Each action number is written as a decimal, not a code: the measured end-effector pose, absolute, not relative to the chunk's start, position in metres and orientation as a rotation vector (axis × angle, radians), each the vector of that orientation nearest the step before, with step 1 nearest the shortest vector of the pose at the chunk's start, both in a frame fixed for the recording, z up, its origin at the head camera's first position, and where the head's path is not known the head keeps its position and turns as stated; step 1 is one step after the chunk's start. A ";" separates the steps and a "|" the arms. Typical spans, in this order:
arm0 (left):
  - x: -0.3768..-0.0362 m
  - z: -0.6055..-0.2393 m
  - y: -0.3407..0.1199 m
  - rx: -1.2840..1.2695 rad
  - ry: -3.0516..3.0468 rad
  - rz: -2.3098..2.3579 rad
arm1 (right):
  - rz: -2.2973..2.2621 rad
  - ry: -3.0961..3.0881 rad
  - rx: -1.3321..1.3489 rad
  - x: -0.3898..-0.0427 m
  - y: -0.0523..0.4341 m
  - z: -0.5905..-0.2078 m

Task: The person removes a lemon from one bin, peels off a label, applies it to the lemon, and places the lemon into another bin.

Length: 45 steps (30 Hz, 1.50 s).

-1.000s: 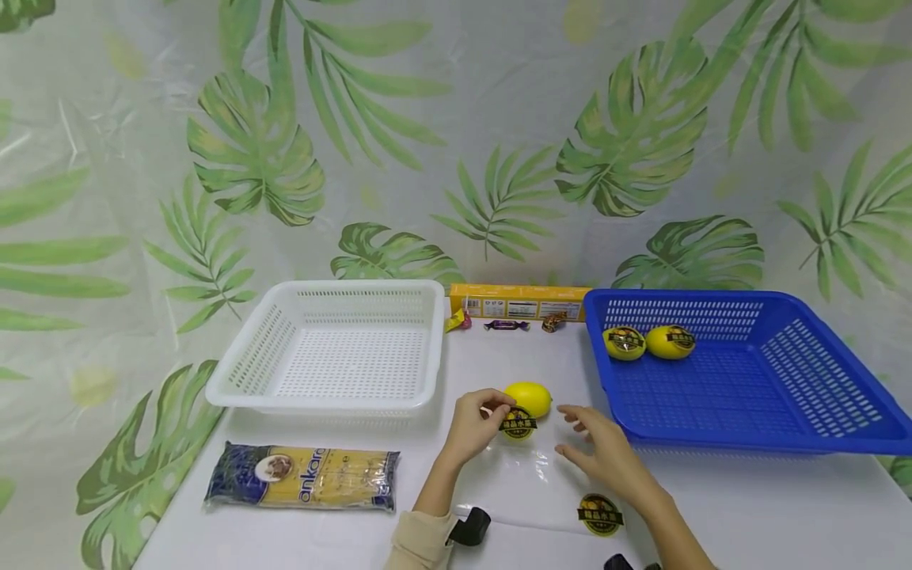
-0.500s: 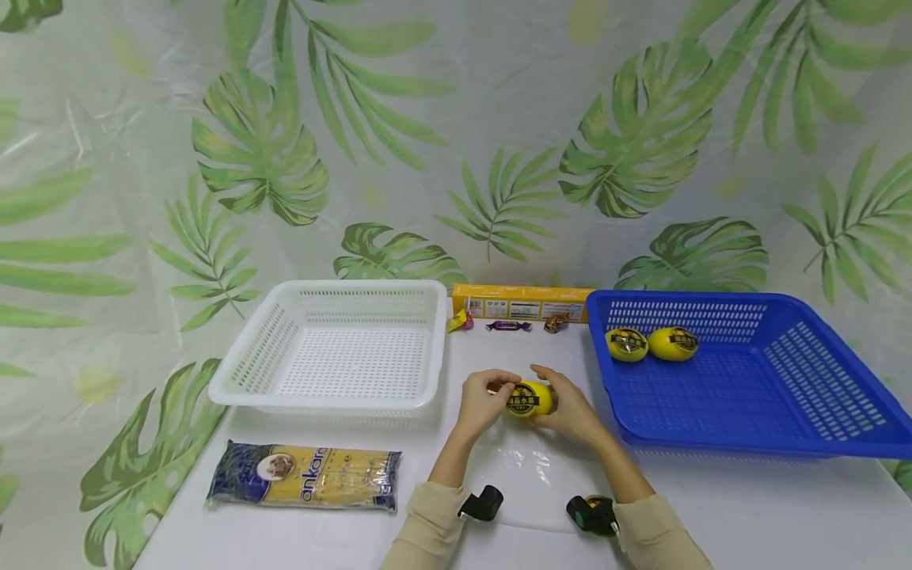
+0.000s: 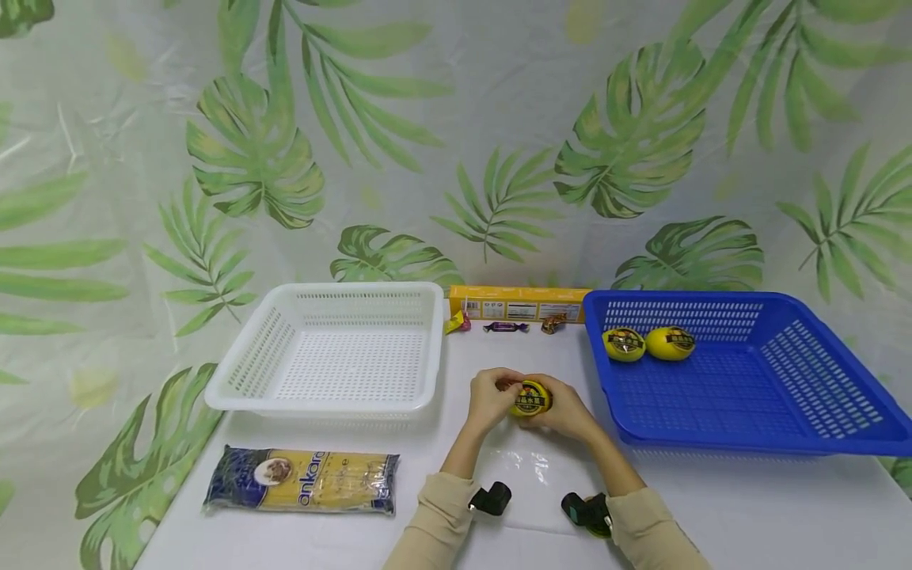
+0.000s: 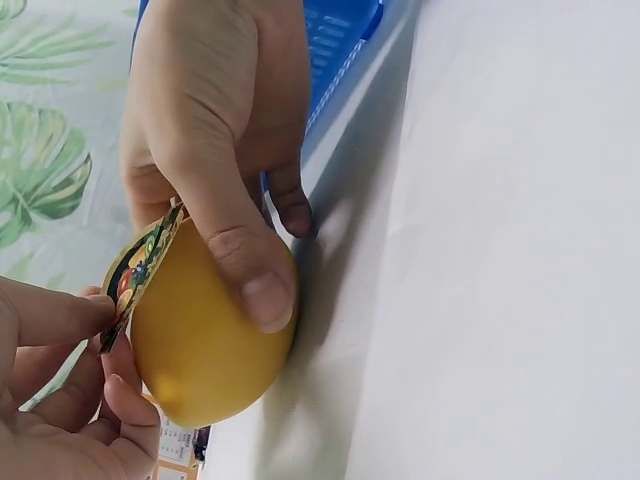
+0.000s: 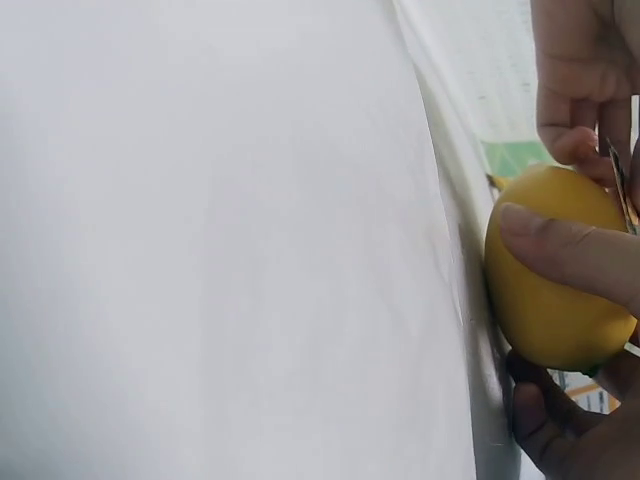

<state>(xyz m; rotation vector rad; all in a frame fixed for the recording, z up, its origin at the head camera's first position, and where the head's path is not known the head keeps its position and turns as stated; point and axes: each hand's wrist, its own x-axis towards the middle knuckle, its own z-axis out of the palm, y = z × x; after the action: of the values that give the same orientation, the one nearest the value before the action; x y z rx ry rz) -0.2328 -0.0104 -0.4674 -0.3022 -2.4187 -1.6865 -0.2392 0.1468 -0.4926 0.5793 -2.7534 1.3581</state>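
In the head view a yellow lemon (image 3: 547, 398) sits at the middle of the table, between both hands. My right hand (image 3: 566, 412) grips it from the right, thumb and fingers around its sides. A round black-and-gold sticker (image 4: 135, 275) lies against the lemon's skin. Its edge is pinched between the thumb and fingers of my left hand (image 3: 490, 402). Seen from the left wrist, the sticker stands partly off the curved skin. The right wrist view shows the lemon (image 5: 555, 280) under the right thumb, with the sticker edge-on.
Left stands a white basket (image 3: 324, 404); right, a blue basket (image 3: 712, 431) with two stickered lemons (image 3: 670, 343). A pasta pack (image 3: 302, 480) lies front left. Wrapped candies (image 3: 506, 326) and a yellow box (image 3: 520, 294) are behind. Another sticker (image 3: 601, 529) shows partly beneath the right wrist camera.
My right hand has moved in from the right and taken hold of the lemon. My left hand has brought the sticker up from below the lemon onto its front.
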 end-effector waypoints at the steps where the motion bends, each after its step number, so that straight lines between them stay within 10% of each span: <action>1: -0.233 -0.468 -0.010 -0.296 -2.408 -1.693 | 1.358 -2.754 0.578 -0.239 0.147 -0.493; 45: -0.224 -0.470 -0.025 -0.138 -2.594 -1.673 | 1.723 -2.742 0.693 -0.214 0.134 -0.451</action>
<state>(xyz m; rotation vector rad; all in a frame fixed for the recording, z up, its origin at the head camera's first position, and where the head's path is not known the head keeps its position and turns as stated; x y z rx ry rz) -0.2238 -0.0251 -0.4699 -0.1381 -2.5941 -1.6729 -0.2138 0.1342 -0.4506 0.6928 -2.7424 1.7227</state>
